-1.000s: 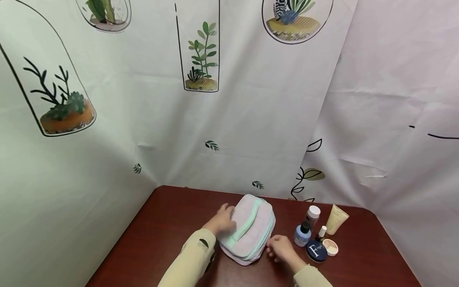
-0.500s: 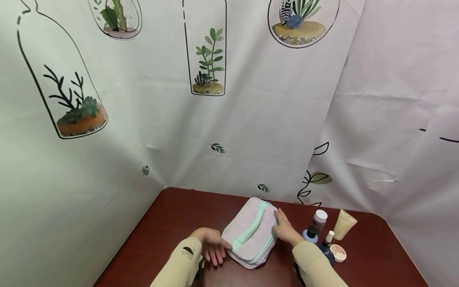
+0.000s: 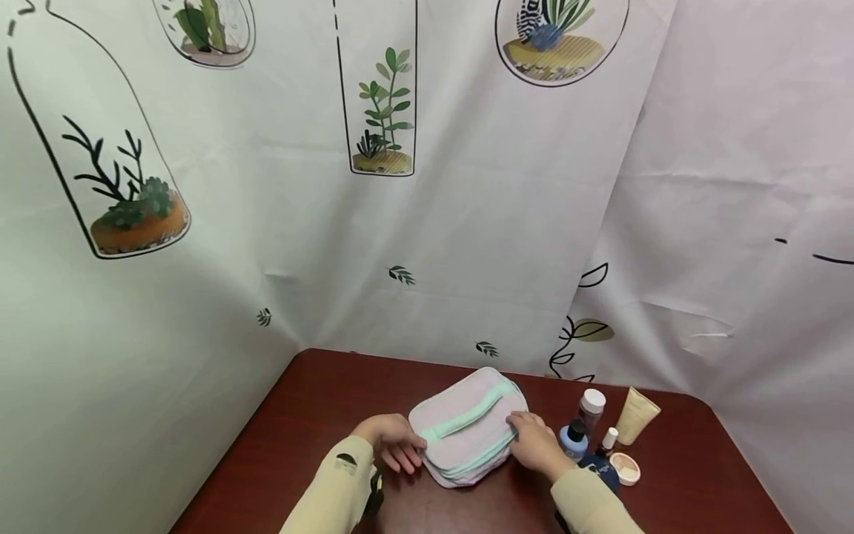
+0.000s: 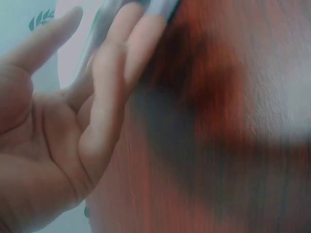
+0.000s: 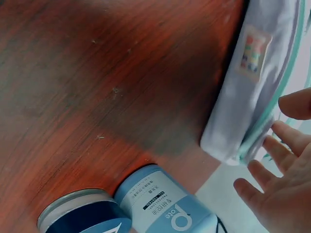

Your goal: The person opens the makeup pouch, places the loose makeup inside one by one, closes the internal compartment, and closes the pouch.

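Observation:
A pale pink zip pouch (image 3: 460, 426) with a mint-green handle strip and mint zip trim lies on the dark red table, turned at an angle. At its left end is my left hand (image 3: 395, 443), thumb by the top edge and fingers extended along the side. In the left wrist view those fingers (image 4: 109, 92) look mostly straight against the pouch. My right hand (image 3: 536, 445) touches the right side. The right wrist view shows its fingers (image 5: 279, 153) spread and loosely bent near the pouch's corner, thumb over the top. A small coloured label (image 5: 253, 52) sits on the pouch's side.
Right of my right hand stand a blue bottle (image 3: 574, 440) with a black cap, a white-capped bottle (image 3: 591, 408), a cream tube (image 3: 637, 415), a small white-capped bottle (image 3: 607, 441), a dark blue round case (image 3: 603, 473) and a round compact (image 3: 626, 469). A printed curtain (image 3: 467, 222) hangs behind the table.
The pouch has turned clockwise on the table. My right hand has come up to its right side, and my left hand has shifted from its upper left edge to its left end.

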The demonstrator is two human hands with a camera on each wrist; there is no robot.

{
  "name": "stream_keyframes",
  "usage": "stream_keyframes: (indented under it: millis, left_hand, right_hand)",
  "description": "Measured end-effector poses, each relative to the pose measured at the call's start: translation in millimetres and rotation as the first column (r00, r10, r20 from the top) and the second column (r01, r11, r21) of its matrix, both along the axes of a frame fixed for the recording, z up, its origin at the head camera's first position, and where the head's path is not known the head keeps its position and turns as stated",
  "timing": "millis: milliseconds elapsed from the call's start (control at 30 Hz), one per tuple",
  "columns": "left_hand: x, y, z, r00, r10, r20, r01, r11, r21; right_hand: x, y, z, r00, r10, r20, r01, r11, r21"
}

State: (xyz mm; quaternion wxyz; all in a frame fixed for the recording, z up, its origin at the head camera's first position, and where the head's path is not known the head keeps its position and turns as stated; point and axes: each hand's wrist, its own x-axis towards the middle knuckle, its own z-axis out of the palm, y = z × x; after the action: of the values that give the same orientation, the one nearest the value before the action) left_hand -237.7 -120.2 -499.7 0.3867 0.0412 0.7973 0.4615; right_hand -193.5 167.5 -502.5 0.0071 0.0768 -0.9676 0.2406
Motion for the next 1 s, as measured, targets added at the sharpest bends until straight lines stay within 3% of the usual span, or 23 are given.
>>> stream_keyframes:
  millis: [200, 433, 500, 667, 733, 800, 867, 900, 933, 1000]
  left_hand:
    - [0.2, 5.5, 2.5, 0.98, 0.135, -0.144, -0.134, 0.991, 0.015]
    - [-9.1, 15.6, 3.5, 0.912, 0.312, -0.268, -0.293, 0.95, 0.109]
    - [-13.6, 16.6, 1.0, 0.894, 0.313, -0.319, -0.289, 0.95, 0.122]
    - [-19.9, 16.6, -11.1, 0.864, 0.228, -0.449, -0.181, 0.973, 0.145]
    - [-19.4, 17.5, -16.3, 0.854, 0.221, -0.472, -0.149, 0.971, 0.184]
    - [-18.1, 18.7, -20.3, 0.839, 0.234, -0.491, -0.134, 0.964, 0.23]
    - [-17.6, 20.3, -22.8, 0.814, 0.249, -0.524, -0.124, 0.957, 0.261]
    - [-18.1, 20.9, -23.2, 0.8, 0.258, -0.542, -0.122, 0.954, 0.275]
    - [-19.1, 21.6, -23.3, 0.784, 0.262, -0.562, -0.121, 0.954, 0.276]
    - [-22.3, 23.4, -21.4, 0.753, 0.267, -0.601, -0.118, 0.954, 0.276]
  right_hand:
    - [6.8, -4.0, -0.8, 0.995, 0.079, -0.063, -0.076, 0.996, 0.057]
    - [11.8, -3.1, -4.4, 0.981, 0.163, -0.105, -0.164, 0.987, 0.001]
    - [12.7, -2.5, -3.9, 0.977, 0.188, -0.099, -0.191, 0.981, -0.027]
    - [15.7, 3.6, -0.8, 0.973, 0.209, -0.098, -0.22, 0.968, -0.12]
    - [17.1, 10.2, 0.7, 0.973, 0.2, -0.114, -0.218, 0.962, -0.166]
    - [18.8, 18.3, 2.8, 0.975, 0.157, -0.158, -0.192, 0.952, -0.24]
    - [20.1, 28.7, 7.0, 0.964, 0.044, -0.262, -0.126, 0.945, -0.302]
    - [20.6, 35.0, 10.5, 0.949, -0.035, -0.315, -0.078, 0.938, -0.339]
    - [20.7, 42.1, 14.5, 0.922, -0.13, -0.365, -0.017, 0.927, -0.374]
    - [19.1, 58.1, 24.7, 0.843, -0.325, -0.428, 0.144, 0.904, -0.402]
